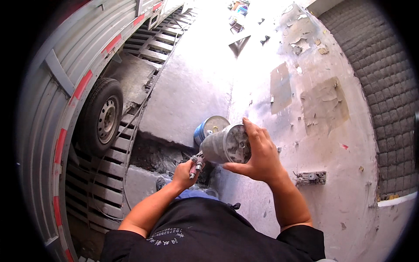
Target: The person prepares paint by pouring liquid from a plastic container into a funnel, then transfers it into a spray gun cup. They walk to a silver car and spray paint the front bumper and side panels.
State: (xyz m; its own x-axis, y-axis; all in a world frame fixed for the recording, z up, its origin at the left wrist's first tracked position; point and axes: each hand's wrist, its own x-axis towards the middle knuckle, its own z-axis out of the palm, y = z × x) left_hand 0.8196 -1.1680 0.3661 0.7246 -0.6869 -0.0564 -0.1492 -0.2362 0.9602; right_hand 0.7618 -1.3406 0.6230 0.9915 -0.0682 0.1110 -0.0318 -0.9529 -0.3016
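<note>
Black shirt bears pale printed characters and digits; left hand is clamped on the spray gun, before the torso; right hand is clamped around the lidded end of the tilted grey cup, adjoining the gun; cup contents cannot be told; blue bucket stands just beyond.

small white characters and digits across the black shirt

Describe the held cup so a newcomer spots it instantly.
From the vehicle wheel at left, look right to the blue bucket. The cup overlaps it in view, its wide end spanned by the right hand. Unlike the bucket, it is grey and tapered.
</note>
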